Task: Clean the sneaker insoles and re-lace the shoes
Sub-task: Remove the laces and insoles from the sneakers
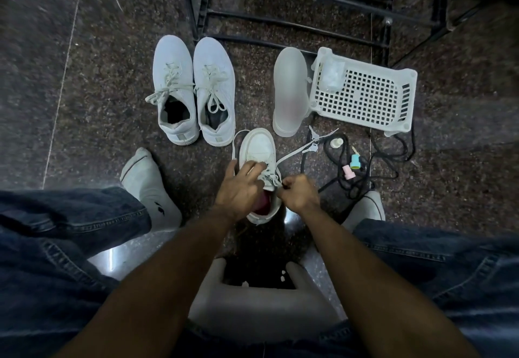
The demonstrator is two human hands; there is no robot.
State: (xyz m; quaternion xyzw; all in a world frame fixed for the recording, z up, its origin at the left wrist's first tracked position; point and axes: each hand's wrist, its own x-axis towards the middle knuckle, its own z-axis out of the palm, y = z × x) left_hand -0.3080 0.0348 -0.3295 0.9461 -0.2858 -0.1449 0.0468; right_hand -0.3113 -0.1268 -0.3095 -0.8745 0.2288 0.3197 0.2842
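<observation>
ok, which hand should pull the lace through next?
Right. The right hand already pinches the white lace beside the eyelets, while the left hand rests on the white sneaker, steadying it.

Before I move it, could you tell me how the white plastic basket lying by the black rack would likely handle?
The white plastic basket is mostly open grid, so probably light and fairly stiff. On the polished stone floor it would likely slide rather than tip. The clear bag inside looks loose and may shift, and the black cord near its corner could snag.

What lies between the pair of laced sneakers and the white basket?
In the head view, a sneaker turned sole up lies between the laced pair and the basket, close beside the basket.
</observation>
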